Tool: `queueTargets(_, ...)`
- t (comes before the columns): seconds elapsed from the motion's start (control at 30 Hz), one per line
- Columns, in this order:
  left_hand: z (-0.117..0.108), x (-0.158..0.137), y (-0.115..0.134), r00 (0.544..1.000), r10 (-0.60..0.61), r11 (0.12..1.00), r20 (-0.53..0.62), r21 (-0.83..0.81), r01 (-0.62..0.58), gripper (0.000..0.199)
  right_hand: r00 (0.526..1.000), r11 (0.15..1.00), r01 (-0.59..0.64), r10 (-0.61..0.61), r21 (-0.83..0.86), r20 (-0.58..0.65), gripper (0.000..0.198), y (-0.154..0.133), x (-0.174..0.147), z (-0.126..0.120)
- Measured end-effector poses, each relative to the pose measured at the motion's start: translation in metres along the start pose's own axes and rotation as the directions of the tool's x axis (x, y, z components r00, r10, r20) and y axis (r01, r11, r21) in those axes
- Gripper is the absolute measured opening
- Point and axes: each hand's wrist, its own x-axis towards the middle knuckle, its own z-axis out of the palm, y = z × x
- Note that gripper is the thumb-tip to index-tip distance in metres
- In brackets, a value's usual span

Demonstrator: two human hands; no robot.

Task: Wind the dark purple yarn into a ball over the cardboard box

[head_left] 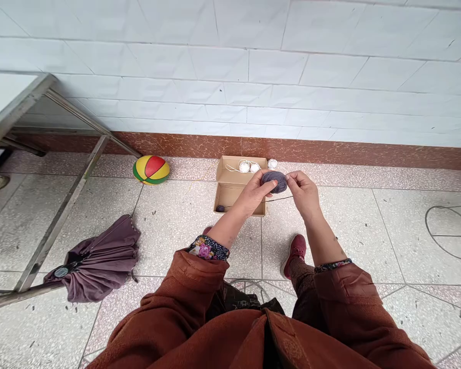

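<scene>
My left hand (255, 192) is closed around a dark purple-grey ball of yarn (275, 182), thumb on top. At the ball's right side, my right hand (302, 192) pinches the yarn strand with thumb and forefinger. From there a dark strand runs back left toward an open cardboard box (228, 193) on the floor. In the box's front left corner lies a small dark ball of yarn (220, 208). Two white balls of yarn (249, 167) rest in the open lid, and another white ball (272, 163) sits just right of it.
A red, yellow and green ball (151, 170) lies by the wall at left. Nearer, a folded purple umbrella (100, 260) lies beside a metal-framed table (67, 220). To the right, a wire ring stand (451, 233) is on the floor. My red shoe (295, 252) is below the hands.
</scene>
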Motion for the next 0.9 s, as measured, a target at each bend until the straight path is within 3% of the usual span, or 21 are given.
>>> queueTargets(0.2,0.001,0.001,-0.002,0.995,-0.065,0.982,0.081,-0.173,0.078,0.049,0.999,1.000,-0.007,0.007,-0.012,0.038,0.019,0.000,-0.001,0.001)
queueTargets(0.47,0.001,-0.005,0.004,0.984,-0.084,0.991,0.155,-0.090,0.099,0.069,0.998,0.997,0.008,-0.003,-0.072,0.061,0.021,0.002,-0.002,0.001)
queueTargets(0.63,-0.002,0.000,0.001,0.998,-0.068,0.998,0.019,0.013,0.068,0.053,0.986,0.983,0.124,-0.106,-0.138,0.130,0.021,0.007,-0.002,0.003)
queueTargets(0.8,-0.014,0.012,-0.009,0.979,0.101,0.958,-0.178,0.283,-0.047,0.049,0.889,0.929,0.349,-0.285,-0.127,0.358,0.014,0.002,-0.008,0.004)
queueTargets(0.9,-0.020,0.014,-0.008,0.962,0.211,0.877,-0.174,0.468,-0.108,0.045,0.828,0.915,0.402,-0.346,-0.038,0.441,0.014,-0.007,-0.010,-0.001)
